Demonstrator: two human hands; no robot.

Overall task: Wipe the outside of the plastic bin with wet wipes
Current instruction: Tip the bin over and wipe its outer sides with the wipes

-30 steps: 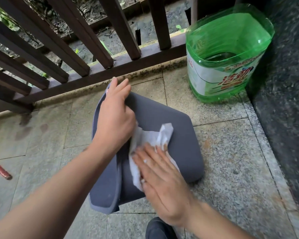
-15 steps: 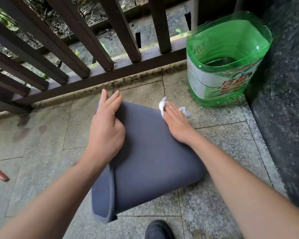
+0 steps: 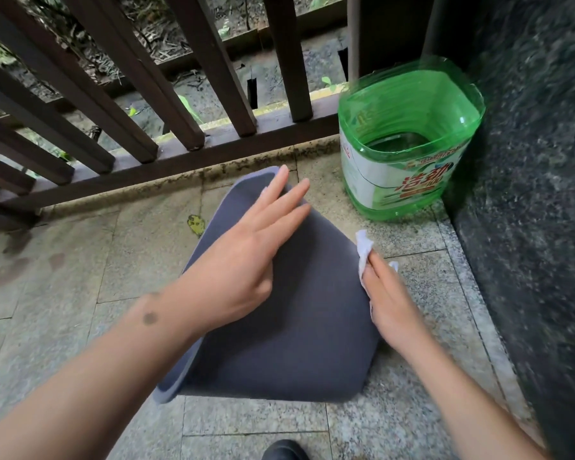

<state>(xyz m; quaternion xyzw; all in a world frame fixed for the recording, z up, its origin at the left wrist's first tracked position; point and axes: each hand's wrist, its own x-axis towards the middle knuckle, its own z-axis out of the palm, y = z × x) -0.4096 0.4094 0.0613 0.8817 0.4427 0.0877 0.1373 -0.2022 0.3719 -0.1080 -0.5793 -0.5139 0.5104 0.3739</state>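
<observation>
Grey plastic bin (image 3: 279,327): on its side on tiled floor (image 3: 80,293). Left hand (image 3: 246,257) flat, fingers spread, steadying. Right hand (image 3: 390,303) presses wet wipe (image 3: 364,252) against its right wall.

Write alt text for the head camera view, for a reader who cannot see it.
A person's left hand lies flat on a grey plastic bin tipped on its side on a tiled floor, while the right hand presses a white wet wipe to the bin's right side. A cut-open green plastic bottle stands beyond, beside a brown railing.
</observation>
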